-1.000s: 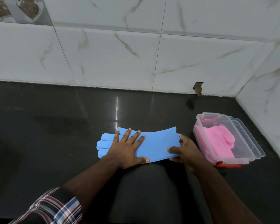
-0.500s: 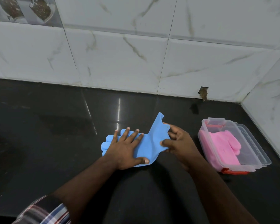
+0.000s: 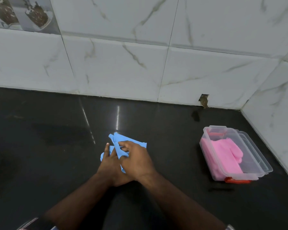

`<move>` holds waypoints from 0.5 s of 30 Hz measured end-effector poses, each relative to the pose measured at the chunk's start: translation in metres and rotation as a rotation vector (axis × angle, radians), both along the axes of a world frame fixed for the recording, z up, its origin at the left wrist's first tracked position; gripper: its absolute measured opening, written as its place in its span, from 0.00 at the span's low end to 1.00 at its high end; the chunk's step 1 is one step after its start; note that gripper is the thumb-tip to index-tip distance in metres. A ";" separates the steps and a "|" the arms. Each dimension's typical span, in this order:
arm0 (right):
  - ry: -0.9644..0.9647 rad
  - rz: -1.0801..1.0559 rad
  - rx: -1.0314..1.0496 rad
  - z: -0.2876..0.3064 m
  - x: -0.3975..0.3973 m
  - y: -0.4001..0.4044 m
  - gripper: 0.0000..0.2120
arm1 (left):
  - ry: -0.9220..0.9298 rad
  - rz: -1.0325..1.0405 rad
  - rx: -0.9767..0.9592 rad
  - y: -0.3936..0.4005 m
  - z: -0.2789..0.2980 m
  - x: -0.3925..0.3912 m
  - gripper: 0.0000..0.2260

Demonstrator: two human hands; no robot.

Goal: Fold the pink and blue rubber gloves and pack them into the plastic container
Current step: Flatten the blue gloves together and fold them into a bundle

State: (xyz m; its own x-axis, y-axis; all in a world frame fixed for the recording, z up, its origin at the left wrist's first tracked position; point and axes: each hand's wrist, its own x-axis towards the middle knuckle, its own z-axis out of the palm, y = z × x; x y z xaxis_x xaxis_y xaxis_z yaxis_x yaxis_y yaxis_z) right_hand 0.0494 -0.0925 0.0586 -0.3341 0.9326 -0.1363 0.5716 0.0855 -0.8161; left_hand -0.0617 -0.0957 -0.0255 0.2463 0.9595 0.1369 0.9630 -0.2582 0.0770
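Rubber springs back, so your right hand (image 3: 136,159) pinching the folded blue glove (image 3: 123,143) over your flat left hand (image 3: 109,161) on the bench (image 3: 40,146) risks it unfolding before reaching the container (image 3: 249,175) holding the pink glove (image 3: 223,153).

Container (image 3: 259,171) (glove (image 3: 223,153) inside) right of hands' glove (image 3: 123,140), on counter (image 3: 40,146).

blue glove (image 3: 123,141) folded, pink glove (image 3: 223,153) in container (image 3: 259,165)
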 end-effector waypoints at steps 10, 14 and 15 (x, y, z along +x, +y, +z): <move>0.031 -0.046 0.099 -0.002 0.011 0.003 0.18 | -0.350 0.135 -0.185 0.007 0.018 -0.028 0.24; -0.060 -0.027 0.150 -0.013 0.004 -0.001 0.20 | -1.174 0.564 -0.157 -0.004 0.040 -0.040 0.09; -0.078 -0.003 0.175 -0.016 0.000 -0.004 0.19 | -1.375 0.620 -0.274 -0.005 0.044 -0.040 0.14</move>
State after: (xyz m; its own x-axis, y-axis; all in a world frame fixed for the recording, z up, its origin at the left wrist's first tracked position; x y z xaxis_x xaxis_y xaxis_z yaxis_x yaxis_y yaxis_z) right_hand 0.0497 -0.0965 0.0422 -0.3258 0.9454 0.0023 0.6331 0.2200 -0.7421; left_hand -0.1018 -0.1007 0.0181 -0.3553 0.8932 -0.2756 0.0563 0.3148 0.9475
